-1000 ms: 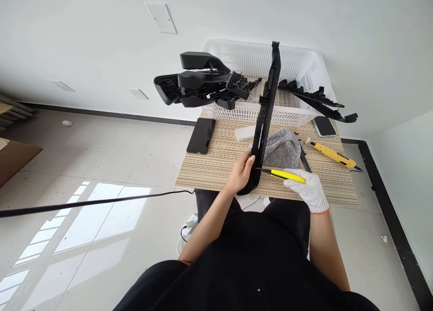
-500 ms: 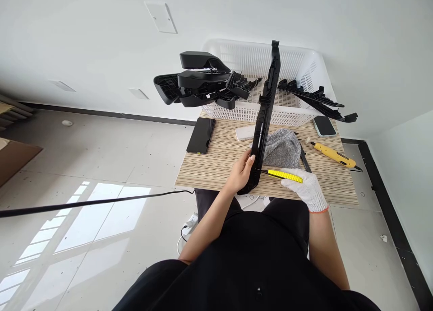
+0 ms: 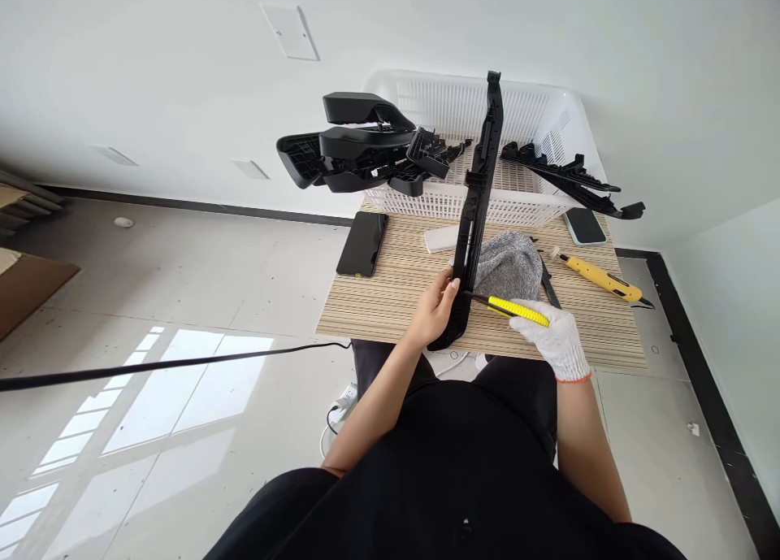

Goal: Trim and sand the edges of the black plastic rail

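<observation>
Left hand's clamped on the strip toward its near end, right hand on the tool, tip at the strip. Good hold imo: looks light, stiff, slickish; thin far end past the grip might snap.

Black strip; yellow handle; striped tabletop

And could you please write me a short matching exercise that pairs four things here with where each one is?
Things:
1. white basket
2. yellow-handled tool
3. grey cloth
4. long black part

Places:
A. held in the bare left hand
B. crumpled on the table
C. at the table's far side
D. held in the gloved right hand

Pairs: 1-C, 2-D, 3-B, 4-A
</observation>
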`<state>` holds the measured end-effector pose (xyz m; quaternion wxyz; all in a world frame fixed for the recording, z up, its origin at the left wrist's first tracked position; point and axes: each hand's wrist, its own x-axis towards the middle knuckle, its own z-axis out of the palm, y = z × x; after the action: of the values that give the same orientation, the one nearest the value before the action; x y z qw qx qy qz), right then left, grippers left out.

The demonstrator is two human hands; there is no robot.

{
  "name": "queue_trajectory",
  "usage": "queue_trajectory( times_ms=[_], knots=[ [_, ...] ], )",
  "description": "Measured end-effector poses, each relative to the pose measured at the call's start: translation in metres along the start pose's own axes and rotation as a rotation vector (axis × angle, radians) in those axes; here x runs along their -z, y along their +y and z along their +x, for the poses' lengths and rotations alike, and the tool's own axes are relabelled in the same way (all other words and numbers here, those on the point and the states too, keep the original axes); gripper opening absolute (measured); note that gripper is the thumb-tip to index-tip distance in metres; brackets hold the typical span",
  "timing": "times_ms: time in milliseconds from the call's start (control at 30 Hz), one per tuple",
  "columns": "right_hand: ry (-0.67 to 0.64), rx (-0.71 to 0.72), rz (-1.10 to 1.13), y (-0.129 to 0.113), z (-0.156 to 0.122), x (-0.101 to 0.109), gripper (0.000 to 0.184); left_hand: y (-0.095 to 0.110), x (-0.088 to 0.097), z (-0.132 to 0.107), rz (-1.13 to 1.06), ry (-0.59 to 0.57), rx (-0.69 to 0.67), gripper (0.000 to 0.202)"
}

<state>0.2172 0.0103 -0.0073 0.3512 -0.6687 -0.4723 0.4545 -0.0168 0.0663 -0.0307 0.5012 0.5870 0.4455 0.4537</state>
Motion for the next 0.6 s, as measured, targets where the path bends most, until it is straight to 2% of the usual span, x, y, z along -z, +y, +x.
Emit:
queue_trajectory(
  times_ms=[67,167,300,400,500,600],
  knots=[
    [0.036,-0.009,0.020,0.0013,0.0005,0.0000,0.053,-0.0015,-0.0002,0.0002,-0.021,-0.008,0.004,0.051],
    [-0.032,0.003,0.022,0.0030,0.0009,-0.0001,0.050,-0.0030,-0.0006,0.0005,-0.023,0.017,-0.014,0.050],
    [0.043,-0.007,0.035,0.0043,0.0011,-0.0002,0.052,-0.0038,-0.0009,0.0006,-0.072,-0.003,0.011,0.049],
    [-0.016,0.000,0.011,0.0038,0.0009,-0.0004,0.051,-0.0036,-0.0011,0.0004,-0.058,0.014,0.005,0.049],
    [0.037,-0.004,0.034,0.0021,0.0000,-0.0008,0.051,-0.0029,-0.0013,0.0002,-0.056,0.010,0.012,0.050],
    [-0.021,-0.020,0.042,0.0003,-0.0009,-0.0011,0.048,-0.0027,-0.0015,0.0002,-0.041,0.019,0.007,0.051]
  ],
)
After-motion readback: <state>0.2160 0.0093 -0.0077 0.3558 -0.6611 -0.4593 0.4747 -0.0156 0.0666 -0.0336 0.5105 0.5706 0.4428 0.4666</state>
